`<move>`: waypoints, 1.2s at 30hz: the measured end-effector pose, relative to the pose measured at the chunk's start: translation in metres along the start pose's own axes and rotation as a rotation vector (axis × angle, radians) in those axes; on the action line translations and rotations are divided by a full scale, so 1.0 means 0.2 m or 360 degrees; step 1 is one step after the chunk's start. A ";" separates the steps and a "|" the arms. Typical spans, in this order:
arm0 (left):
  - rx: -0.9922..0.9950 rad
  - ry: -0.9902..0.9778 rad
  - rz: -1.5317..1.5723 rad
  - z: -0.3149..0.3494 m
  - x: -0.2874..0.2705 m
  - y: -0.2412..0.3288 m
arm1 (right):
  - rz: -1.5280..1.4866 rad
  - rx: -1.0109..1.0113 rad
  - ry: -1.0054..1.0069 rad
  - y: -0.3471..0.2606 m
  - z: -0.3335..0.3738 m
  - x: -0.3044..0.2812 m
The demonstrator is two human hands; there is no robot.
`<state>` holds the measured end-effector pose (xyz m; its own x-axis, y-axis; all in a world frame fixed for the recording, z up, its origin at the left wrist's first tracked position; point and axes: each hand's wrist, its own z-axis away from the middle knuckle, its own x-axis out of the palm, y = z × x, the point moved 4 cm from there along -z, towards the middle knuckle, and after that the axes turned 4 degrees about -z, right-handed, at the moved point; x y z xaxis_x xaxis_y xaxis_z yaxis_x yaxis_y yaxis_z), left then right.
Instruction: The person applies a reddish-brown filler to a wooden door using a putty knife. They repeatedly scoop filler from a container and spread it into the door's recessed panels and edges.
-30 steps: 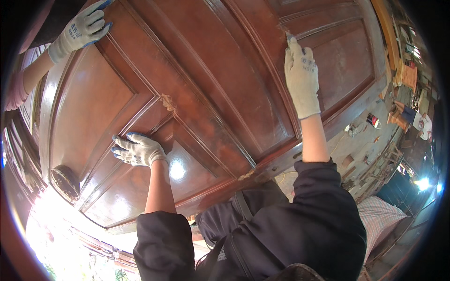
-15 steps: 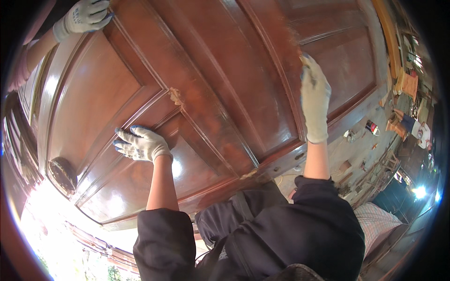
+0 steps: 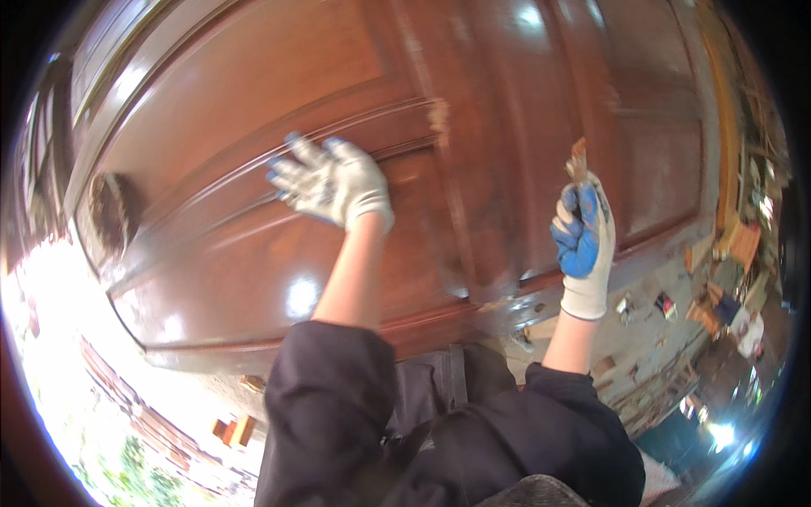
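A large glossy red-brown panelled wooden door (image 3: 253, 76) spreads out before me. My left hand (image 3: 334, 182), in a white glove with blue fingertips, is open with spread fingers over the door's mouldings; whether it touches the wood I cannot tell. A tan, rough patch (image 3: 438, 121) marks a moulding corner to its right. In my right hand (image 3: 585, 228), fingers curled and blue palm side showing, is a small thin tool with a brown tip (image 3: 579, 155). Blur hides its exact kind. The tip points away from me, over the door's right part.
A dark round block (image 3: 110, 215) is by the door's left end. Tools and scraps litter the grey floor at right, with a small dark-and-red can (image 3: 666, 306) among them. Another person (image 3: 743, 325) is farther right. Small orange-brown wooden pieces (image 3: 234, 431) lie at lower left.
My right hand has turned over, its blue palm side now showing. The left hand's fingers are spread wider. The view has shifted, and another person's gloved hand at upper left is out of sight.
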<state>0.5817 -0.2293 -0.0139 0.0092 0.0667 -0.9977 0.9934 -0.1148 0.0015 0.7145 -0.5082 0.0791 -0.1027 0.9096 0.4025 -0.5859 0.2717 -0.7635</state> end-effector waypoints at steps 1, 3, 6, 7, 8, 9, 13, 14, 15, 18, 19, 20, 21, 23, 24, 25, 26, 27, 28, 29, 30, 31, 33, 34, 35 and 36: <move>-0.0003 -0.0051 0.0047 0.00 -0.03 0.02 | 0.0044 -0.0010 -0.0009 0.04 0.05 0.05; 0.0066 0.0115 0.0254 0.00 -0.06 -0.02 | 0.0244 0.0041 0.0000 0.17 0.18 0.21; 0.0665 -0.0009 0.0866 0.04 -0.10 -0.21 | 0.0539 0.0075 -0.0032 0.36 0.38 0.42; 0.0914 -0.0096 0.1162 0.04 -0.10 -0.36 | 0.0619 0.0117 -0.0014 0.44 0.45 0.51; 0.1022 0.0003 0.1420 0.01 -0.11 -0.56 | 0.0690 0.0117 -0.0133 0.52 0.53 0.62; 0.1095 0.0071 0.1253 0.00 -0.16 -0.74 | 0.0770 0.0113 -0.0247 0.58 0.59 0.70; 0.0450 0.0367 0.0809 -0.23 -0.15 -1.54 | 0.0912 0.0298 -0.0403 0.85 0.73 0.90; 0.0167 0.0387 0.0630 -0.33 -0.11 -1.74 | 0.0955 0.0349 -0.0452 0.90 0.77 1.01; -0.0100 0.0367 0.0476 -0.43 -0.06 -1.94 | 0.0974 0.0365 -0.0580 0.99 0.80 1.10; -0.0625 0.0290 0.0279 -0.71 0.05 -2.35 | 0.1116 0.0276 -0.0898 1.20 0.85 1.43; -0.0689 0.0243 0.0176 -0.75 0.09 -2.45 | 0.1127 0.0225 -0.1042 1.30 0.86 1.55; -0.0690 0.0176 0.0118 -0.78 0.10 -2.49 | 0.1222 0.0174 -0.1068 1.35 0.88 1.68; -0.0667 0.0175 0.0069 -0.80 0.09 -2.52 | 0.1312 0.0125 -0.1090 1.42 0.90 1.82; -0.0614 0.0137 -0.0008 -0.80 0.10 -2.51 | 0.1651 -0.0363 -0.1199 1.54 0.85 2.07; -0.0623 0.0137 0.0034 -0.80 0.10 -2.50 | 0.1687 -0.0979 -0.1363 1.60 0.79 2.22; -0.0622 0.0128 0.0057 -0.79 0.09 -2.49 | 0.1758 -0.1299 -0.1432 1.65 0.76 2.33; -0.0619 0.0121 0.0073 -0.80 0.07 -2.47 | 0.1808 -0.1638 -0.1461 1.70 0.73 2.43; -0.0611 0.0127 0.0091 -0.82 0.05 -2.47 | 0.1923 -0.1681 -0.1403 1.73 0.73 2.57; -0.0598 0.0131 0.0100 -0.83 0.06 -2.47 | 0.2011 -0.1772 -0.1367 1.77 0.74 2.67; -0.0598 0.0105 0.0097 -0.83 0.06 -2.47 | 0.2108 -0.1855 -0.1335 1.81 0.72 2.74; -0.0599 0.0078 0.0095 -0.84 0.06 -2.47 | 0.2091 -0.1910 -0.1334 1.87 0.68 2.76; -0.0598 0.0051 0.0094 -0.85 0.06 -2.45 | 0.2154 -0.1919 -0.1347 1.92 0.63 2.74; -0.0604 0.0005 0.0134 -0.86 0.05 -2.44 | 0.2260 -0.1954 -0.1366 1.98 0.54 2.70; -0.0605 -0.0018 0.0136 -0.86 0.05 -2.47 | 0.2259 -0.1966 -0.1305 1.98 0.52 2.65; -0.0612 -0.0002 0.0127 -0.87 0.05 -2.49 | 0.2295 -0.1860 -0.1163 1.97 0.49 2.60; -0.0618 0.0014 0.0118 -0.87 0.05 -2.51 | 0.2167 -0.1896 -0.1202 1.97 0.43 2.58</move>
<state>0.1033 0.0013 -0.0138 0.0821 0.0810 -0.9933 0.9593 0.2639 0.1008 0.3612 0.0403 0.0297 -0.3975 0.4512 -0.7990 0.8839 -0.0455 -0.4654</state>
